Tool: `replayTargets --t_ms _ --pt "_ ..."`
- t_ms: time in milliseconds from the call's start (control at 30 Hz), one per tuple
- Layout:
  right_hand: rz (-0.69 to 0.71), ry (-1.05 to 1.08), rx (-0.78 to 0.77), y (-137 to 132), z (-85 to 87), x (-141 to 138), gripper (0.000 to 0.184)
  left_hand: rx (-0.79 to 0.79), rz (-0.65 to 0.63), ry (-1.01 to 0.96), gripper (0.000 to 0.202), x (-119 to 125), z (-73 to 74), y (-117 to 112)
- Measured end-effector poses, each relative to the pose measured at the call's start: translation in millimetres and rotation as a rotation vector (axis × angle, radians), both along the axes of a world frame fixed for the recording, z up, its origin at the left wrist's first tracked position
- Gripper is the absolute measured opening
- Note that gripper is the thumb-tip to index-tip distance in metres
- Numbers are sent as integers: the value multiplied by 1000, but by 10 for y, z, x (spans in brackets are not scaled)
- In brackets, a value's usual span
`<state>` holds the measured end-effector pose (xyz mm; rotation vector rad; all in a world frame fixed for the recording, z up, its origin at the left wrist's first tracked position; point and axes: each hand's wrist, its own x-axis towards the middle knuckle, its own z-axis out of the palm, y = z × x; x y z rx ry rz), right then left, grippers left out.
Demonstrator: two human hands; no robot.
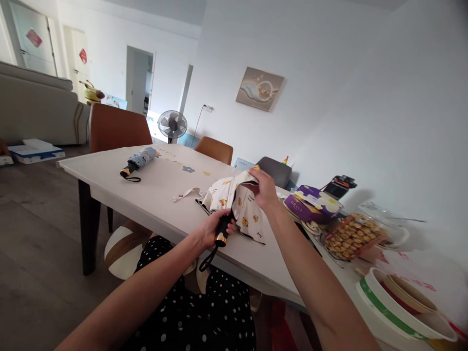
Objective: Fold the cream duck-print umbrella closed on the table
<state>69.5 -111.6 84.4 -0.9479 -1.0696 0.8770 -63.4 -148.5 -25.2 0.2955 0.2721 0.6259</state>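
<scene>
A folded white umbrella [244,207] with small yellow prints lies on the pale table [157,190] in front of me. My left hand [214,229] is closed around its black handle, whose gold ring and black wrist loop hang over the table's near edge. My right hand [260,187] grips the loose canopy fabric near the far end and holds it bunched. The umbrella's white closing strap [185,194] trails to the left on the tabletop.
A second folded umbrella [139,161], pale blue, lies at the table's far left. To the right sit a purple box [310,204], a tray of gold-wrapped sweets [351,235] and stacked bowls [400,304]. Brown chairs [119,129] and a fan [172,125] stand behind.
</scene>
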Motion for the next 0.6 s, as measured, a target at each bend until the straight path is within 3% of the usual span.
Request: replayTargets --t_ms 167,267,467,600 --pt "11 -321 44 214 -59 -439 21 38 -24 49 18 -2 40 -20" --pt "5 -401 60 297 -148 -574 21 59 -31 45 21 -4 56 -26" --pt "-80 -635 101 405 -410 -613 25 66 -35 72 21 7 56 -24" --pt "-47 -575 -20 450 -543 -595 22 58 -14 88 20 7 64 -27"
